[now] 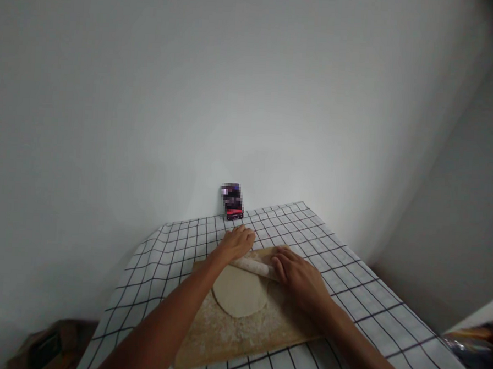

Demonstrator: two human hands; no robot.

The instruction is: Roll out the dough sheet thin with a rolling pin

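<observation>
A flat, round sheet of dough [241,294] lies on a floured wooden board [221,345]. Across the far edge of the dough rests a pale rolling pin [256,267], slanting slightly down to the right. My left hand [238,242] is closed at the pin's left end, fingers curled over it. At the right end my right hand [295,272] bends its fingers over the pin, covering that end. Both forearms reach in from the bottom of the view, on either side of the dough.
A white tablecloth with dark grid lines [163,263] covers the table. A dark upright phone-like object [233,201], blurred, leans against the wall at the back. A cardboard box [48,345] stands low at left; something shiny [477,348] shows at lower right.
</observation>
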